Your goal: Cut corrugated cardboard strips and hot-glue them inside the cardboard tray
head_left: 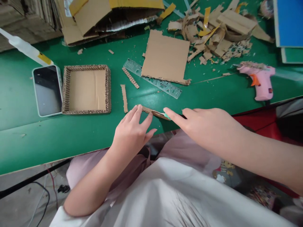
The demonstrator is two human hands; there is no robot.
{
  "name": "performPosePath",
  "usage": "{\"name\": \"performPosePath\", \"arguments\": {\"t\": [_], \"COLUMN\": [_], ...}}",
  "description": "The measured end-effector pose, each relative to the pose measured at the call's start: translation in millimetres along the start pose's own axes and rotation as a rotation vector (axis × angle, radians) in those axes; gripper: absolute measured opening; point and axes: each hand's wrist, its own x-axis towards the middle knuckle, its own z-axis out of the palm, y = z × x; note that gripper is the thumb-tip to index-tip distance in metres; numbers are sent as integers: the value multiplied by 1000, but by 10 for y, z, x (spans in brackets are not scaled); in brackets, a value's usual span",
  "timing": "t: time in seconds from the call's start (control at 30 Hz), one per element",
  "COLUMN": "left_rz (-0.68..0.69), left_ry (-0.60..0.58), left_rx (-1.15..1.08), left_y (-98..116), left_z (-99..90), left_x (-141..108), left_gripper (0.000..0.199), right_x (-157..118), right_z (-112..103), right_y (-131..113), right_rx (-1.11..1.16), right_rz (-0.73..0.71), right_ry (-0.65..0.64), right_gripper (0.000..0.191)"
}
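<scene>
My left hand [132, 127] lies with its fingers apart on the left end of a narrow cardboard strip [151, 111] near the table's front edge, pressing it down. My right hand [189, 121] is closed around a small green cutter [167, 116], index finger stretched along it, its blade on the strip. Two thin corrugated strips [124, 98] [130, 78] lie just beyond my left hand. Behind them a clear ruler [165, 88] is partly under a square cardboard sheet [165, 56]. A shallow square cardboard tray [109, 91] sits at the left.
A phone [47, 91] touches the tray, with a white tool [28, 49] beyond it. Cardboard scraps [217, 34] are heaped at the back right. A pink glue gun [262, 82] and blue board [290, 23] are at the right. Folded cardboard [94, 15] stands at the back.
</scene>
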Motion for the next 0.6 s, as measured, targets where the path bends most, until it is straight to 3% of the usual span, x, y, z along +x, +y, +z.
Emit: {"name": "performPosePath", "arguments": {"t": [0.27, 0.6], "left_rz": [-5, 95], "left_ry": [-21, -28], "left_rx": [21, -45], "left_y": [20, 46], "left_z": [-33, 42], "left_x": [28, 31], "left_gripper": [40, 55], "right_x": [-47, -47], "right_z": [18, 8], "right_y": [40, 2], "right_rx": [-21, -4], "right_rz": [0, 31], "right_ry": [35, 8], "right_gripper": [68, 67]}}
